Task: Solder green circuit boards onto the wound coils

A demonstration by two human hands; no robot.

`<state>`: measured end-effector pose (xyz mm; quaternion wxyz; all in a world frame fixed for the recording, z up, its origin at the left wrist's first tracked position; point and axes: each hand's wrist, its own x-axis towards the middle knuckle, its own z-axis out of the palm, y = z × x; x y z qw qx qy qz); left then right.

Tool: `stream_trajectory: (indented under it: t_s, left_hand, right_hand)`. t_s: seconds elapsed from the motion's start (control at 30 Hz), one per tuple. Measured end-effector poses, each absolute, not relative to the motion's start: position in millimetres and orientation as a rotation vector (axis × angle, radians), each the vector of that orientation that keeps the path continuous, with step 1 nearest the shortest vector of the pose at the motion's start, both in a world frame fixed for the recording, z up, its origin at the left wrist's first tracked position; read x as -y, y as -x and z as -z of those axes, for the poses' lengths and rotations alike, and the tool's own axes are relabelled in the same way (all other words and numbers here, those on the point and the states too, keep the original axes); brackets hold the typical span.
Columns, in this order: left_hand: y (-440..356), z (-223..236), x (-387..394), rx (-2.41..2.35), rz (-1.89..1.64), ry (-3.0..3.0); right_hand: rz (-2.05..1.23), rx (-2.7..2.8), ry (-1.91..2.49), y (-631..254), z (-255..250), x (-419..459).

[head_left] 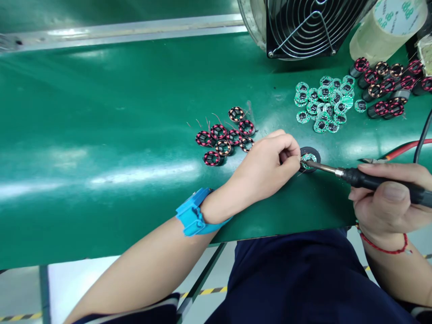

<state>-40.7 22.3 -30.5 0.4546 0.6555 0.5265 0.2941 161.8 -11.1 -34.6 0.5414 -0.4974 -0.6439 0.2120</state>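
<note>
One soldering iron [369,180], gripped in curled right hand [388,202] toward front edge of bench [101,144], tip angled onto board [309,157] inside black ring [317,155]; left hand [270,162] pinched there, likely steadying, held bit unclear. Coils [234,137], loose boards [324,93] behind, probably for reach.

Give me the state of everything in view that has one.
Left hand: pinched at the black ring's edge
Right hand: closed around the soldering iron
Soldering iron: tip at circuit board
Circuit board: inside the black ring
Loose boards: heaped
Coils near left hand: clustered
Blue strap: on left wrist
Fan: running or stopped, cannot tell
</note>
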Motion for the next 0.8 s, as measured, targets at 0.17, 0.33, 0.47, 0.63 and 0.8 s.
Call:
stream_trajectory:
  t_s: [0.17, 0.33, 0.47, 0.63, 0.8]
  left_hand:
    - [40.8, 29.9, -22.5, -1.301, -0.715, -1.617]
    - [41.4, 29.5, -22.8, -1.29, -0.712, -1.637]
    - [41.1, 31.5, -22.9, -1.276, -0.728, -1.653]
    - [43.4, 28.8, -21.5, -1.275, -0.699, -1.652]
    - [51.4, 21.3, -17.9, -1.283, -0.408, -1.816]
  right_hand:
    - [-0.479, 1.529, 0.992, -155.1, 35.1, 2.8]
    - [-0.621, 1.922, 1.092, -152.2, 29.9, -5.3]
    - [-0.609, 2.375, 1.054, -152.6, 29.3, -13.8]
    - [-0.543, 2.462, 1.056, -153.1, 36.7, -18.8]
    - [-0.387, 2.471, 1.125, -147.9, 39.5, -15.8]
